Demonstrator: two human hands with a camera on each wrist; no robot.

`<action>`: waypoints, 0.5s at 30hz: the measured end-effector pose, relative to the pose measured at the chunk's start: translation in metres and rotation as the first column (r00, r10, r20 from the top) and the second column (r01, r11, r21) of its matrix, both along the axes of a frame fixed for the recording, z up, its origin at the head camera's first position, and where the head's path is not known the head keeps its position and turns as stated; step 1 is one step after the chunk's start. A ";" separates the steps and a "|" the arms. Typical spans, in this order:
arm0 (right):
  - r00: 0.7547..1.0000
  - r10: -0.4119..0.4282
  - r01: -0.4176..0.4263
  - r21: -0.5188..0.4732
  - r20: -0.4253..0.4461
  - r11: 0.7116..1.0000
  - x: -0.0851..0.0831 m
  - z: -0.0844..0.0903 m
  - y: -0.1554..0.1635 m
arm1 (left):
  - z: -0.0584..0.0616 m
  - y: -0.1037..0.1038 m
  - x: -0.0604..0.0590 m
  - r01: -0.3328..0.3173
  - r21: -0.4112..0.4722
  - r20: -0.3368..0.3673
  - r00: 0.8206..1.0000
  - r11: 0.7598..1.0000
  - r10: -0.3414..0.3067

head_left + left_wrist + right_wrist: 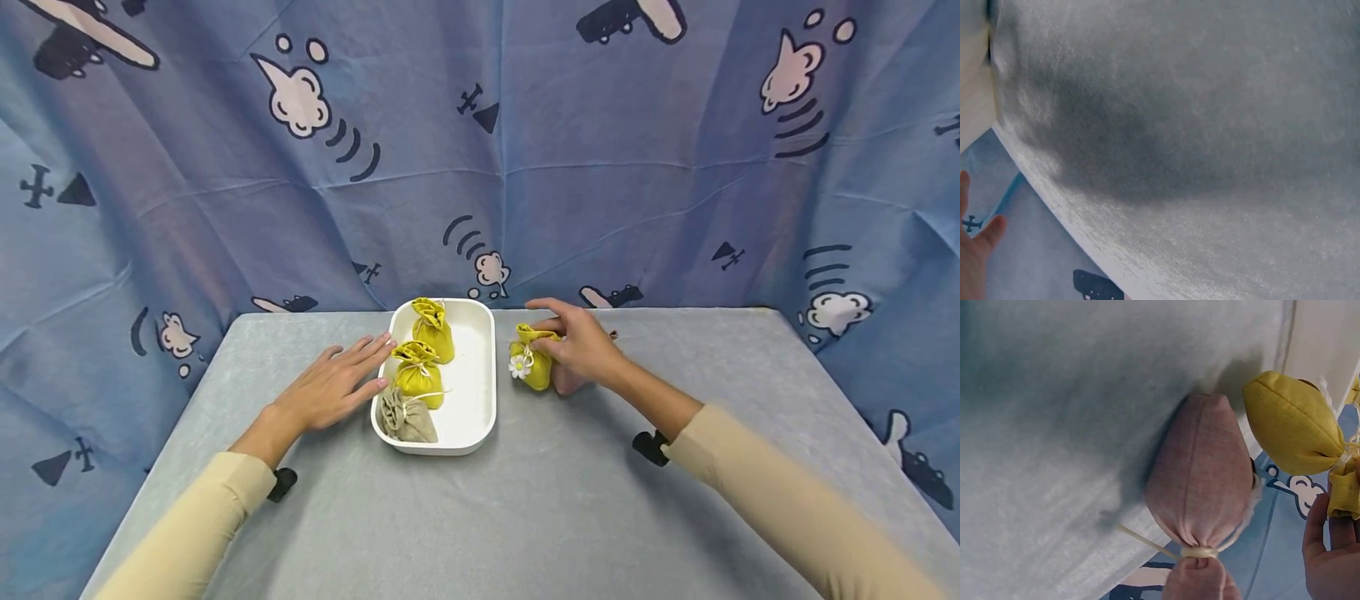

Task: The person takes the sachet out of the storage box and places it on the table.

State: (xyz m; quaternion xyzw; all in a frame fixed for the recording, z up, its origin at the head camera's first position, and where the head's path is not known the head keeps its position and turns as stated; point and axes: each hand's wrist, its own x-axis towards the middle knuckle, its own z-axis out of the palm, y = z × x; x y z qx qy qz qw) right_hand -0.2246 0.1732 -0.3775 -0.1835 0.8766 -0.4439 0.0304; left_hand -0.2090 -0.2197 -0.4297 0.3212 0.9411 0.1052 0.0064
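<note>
While the right hand (581, 346) pinches its gathered top, the yellow pouch (531, 358) shows a white daisy; left hand (337, 385) lies flat.

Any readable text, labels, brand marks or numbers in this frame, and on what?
None: no words, numbers or brand marks show in any view.
The backdrop cloth carries only cartoon planes and clouds, no lettering.
The white tray, the yellow pouch at the right hand and the pink pouch bear no labels; the yellow pouch has only a daisy decoration.
</note>
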 end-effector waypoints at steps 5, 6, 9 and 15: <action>1.000 -0.014 0.013 0.030 0.026 0.999 0.001 -0.005 0.002 | 0.001 0.001 0.000 -0.004 0.004 0.002 1.000 1.000 0.004; 0.999 -0.012 0.011 0.028 0.030 1.000 0.001 -0.006 0.002 | 0.001 0.001 0.001 -0.003 0.004 0.003 1.000 1.000 0.003; 0.999 -0.007 0.006 0.033 0.037 0.999 0.002 -0.008 0.005 | 0.001 0.000 0.000 -0.001 0.005 0.000 1.000 1.000 0.001; 0.999 0.021 -0.023 0.048 0.048 0.999 0.003 -0.007 0.006 | 0.000 0.000 -0.001 0.002 0.003 -0.006 1.000 1.000 -0.002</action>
